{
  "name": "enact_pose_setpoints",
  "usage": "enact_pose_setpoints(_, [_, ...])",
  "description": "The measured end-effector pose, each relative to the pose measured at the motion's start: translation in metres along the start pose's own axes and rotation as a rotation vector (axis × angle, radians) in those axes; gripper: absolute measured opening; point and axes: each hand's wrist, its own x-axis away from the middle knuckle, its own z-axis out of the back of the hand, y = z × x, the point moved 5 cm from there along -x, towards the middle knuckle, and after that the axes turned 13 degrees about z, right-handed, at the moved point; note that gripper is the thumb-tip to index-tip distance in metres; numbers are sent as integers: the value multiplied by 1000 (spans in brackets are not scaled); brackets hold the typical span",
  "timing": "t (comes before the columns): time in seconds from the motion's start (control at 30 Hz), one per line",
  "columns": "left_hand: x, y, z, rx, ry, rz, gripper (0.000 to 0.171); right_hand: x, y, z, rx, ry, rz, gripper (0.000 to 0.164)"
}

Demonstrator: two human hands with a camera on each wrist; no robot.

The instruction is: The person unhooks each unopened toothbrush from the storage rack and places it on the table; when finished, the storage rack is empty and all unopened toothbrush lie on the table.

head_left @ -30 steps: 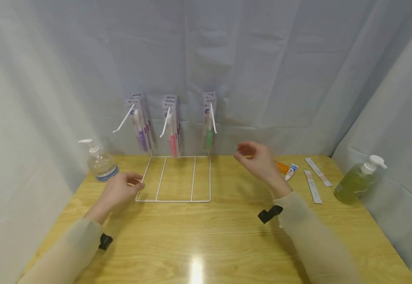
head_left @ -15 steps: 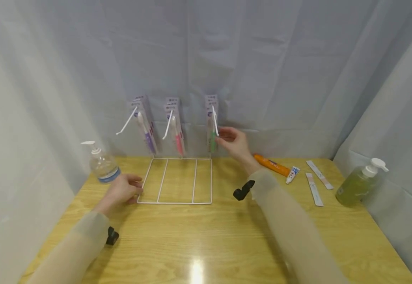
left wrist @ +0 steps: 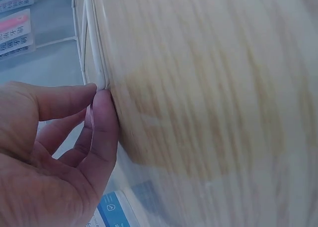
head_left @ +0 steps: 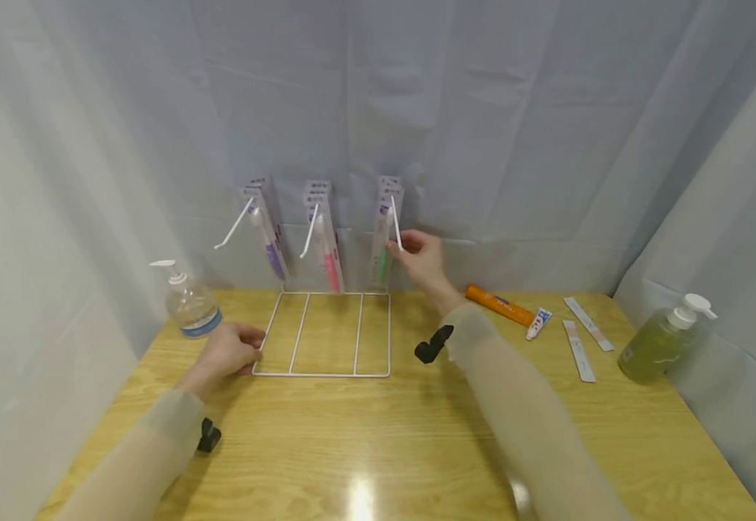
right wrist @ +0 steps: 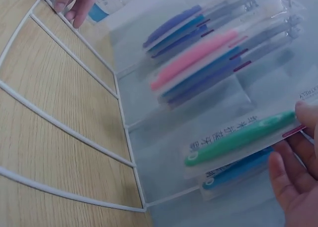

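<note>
A white wire rack (head_left: 322,375) stands on the table, its hooks hung with packaged toothbrushes. My left hand (head_left: 228,349) pinches the base wire at the left front corner between thumb and fingers, clearest in the left wrist view. At the right hook, my right hand (head_left: 423,260) pinches the front pack, a green toothbrush (right wrist: 238,137), by its edge. Behind that pack a blue-handled toothbrush (right wrist: 238,168) shows in the right wrist view. The middle hook carries a pink toothbrush (head_left: 330,269) in front, the left hook a purple toothbrush (head_left: 275,259), each with more packs behind.
A clear pump bottle (head_left: 192,307) stands left of the rack. To the right lie an orange tube (head_left: 498,305), a small toothpaste tube (head_left: 538,323) and two flat strips (head_left: 579,351). A green pump bottle (head_left: 657,347) is at the right edge. Curtains hang behind.
My right hand has moved left from beside the orange tube to the green toothbrush and taken hold of its pack, which has shifted slightly. My left hand has closed on the rack's corner.
</note>
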Motion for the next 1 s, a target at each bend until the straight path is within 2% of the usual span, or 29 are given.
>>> enact_pose_setpoints(0.17, [-1,0,-1,-9,-12,4,52,1,-3,6,28,57,54,20])
enact_pose_setpoints(0.37, [-4,0,2,2,-29,22,55,2,-8,16,-26,59,114,19])
enact_pose_setpoints(0.57, [-6,2,-1,26,-70,19,58,19,-15,46,-28,34,82,21])
enact_pose_setpoints(0.77, [-7,5,-1,-2,-61,-3,57,55,-13,84,-32,-36,-60,27])
enact_pose_setpoints(1.0, [-6,4,4,-10,-44,11,57,119,2,107,6,-237,-312,31])
